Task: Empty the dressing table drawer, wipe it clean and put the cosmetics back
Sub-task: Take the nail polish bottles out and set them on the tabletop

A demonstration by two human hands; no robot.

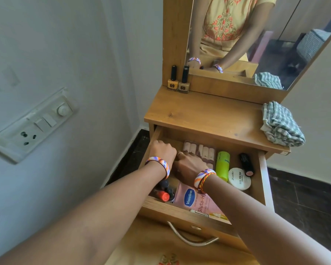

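The wooden drawer (187, 214) is pulled out and holds cosmetics. Both hands reach into its left half. My left hand (163, 151) is curled at the far left corner; what it holds is hidden. My right hand (189, 167) lies palm down beside it, fingers tucked under and hidden. In the drawer lie a pink Vaseline pouch (194, 199), a palette of pink tubes (204, 151), a lime green bottle (222, 165), a white nail polish remover tub (239, 178), a dark lipstick (246, 164) and small bottles with a red cap (164, 196). A folded checked cloth (281, 125) rests on the tabletop.
Two nail polish bottles (178, 81) stand at the back left of the wooden tabletop (204, 113), in front of the mirror (256, 39). A switch and socket plate (33, 125) sits on the left wall. The drawer's metal handle (191, 238) hangs at the front. Dark floor lies on both sides.
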